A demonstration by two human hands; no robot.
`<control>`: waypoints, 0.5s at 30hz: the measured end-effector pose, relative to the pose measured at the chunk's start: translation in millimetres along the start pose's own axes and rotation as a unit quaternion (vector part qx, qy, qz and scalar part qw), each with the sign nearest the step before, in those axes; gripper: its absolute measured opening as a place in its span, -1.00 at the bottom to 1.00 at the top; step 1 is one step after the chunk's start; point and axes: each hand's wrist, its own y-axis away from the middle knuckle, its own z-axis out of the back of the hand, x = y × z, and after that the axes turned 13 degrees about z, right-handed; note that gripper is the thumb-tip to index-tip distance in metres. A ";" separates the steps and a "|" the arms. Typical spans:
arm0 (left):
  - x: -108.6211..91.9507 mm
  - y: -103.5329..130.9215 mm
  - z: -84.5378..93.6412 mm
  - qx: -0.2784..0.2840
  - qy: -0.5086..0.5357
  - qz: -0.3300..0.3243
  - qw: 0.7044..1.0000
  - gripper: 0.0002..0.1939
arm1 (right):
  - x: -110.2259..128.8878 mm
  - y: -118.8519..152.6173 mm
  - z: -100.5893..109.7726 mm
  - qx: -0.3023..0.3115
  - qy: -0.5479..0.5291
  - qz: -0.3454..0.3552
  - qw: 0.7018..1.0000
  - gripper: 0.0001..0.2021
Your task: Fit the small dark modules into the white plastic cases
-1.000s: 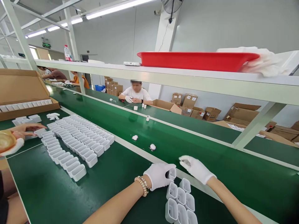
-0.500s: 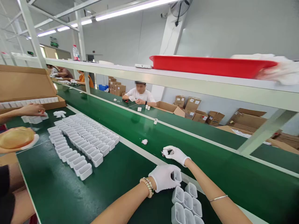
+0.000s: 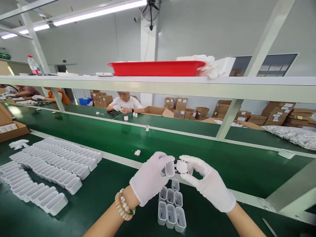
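Note:
My left hand [image 3: 153, 177], in a white glove, grips a small white plastic case [image 3: 170, 169] with its open end showing. In my gloved right hand [image 3: 209, 181], thumb and fingers pinch a small part with a round white disc [image 3: 182, 166] and dark edges. The part sits right beside the case's opening; whether they touch I cannot tell. Below my hands, several open white cases [image 3: 171, 214] stand in short rows on the green table. A similar small white part [image 3: 137, 152] lies on the green belt ahead.
Many rows of white cases [image 3: 59, 161] cover the table at left. A shelf [image 3: 148, 84] spans above, bearing a red tray [image 3: 155, 68]. A person [image 3: 125, 103] sits across the belt. Cartons [image 3: 181, 104] are stacked behind; a shelf post [image 3: 228, 121] stands at right.
My right hand has brought the small disc part back from over the belt to beside the case in my left hand. The view has turned right.

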 end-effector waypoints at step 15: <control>-5.7 8.9 16.0 -0.054 -0.126 -0.145 0.980 -0.41 | 39.3 6.9 -3.9 0.067 0.089 0.045 0.993 -0.68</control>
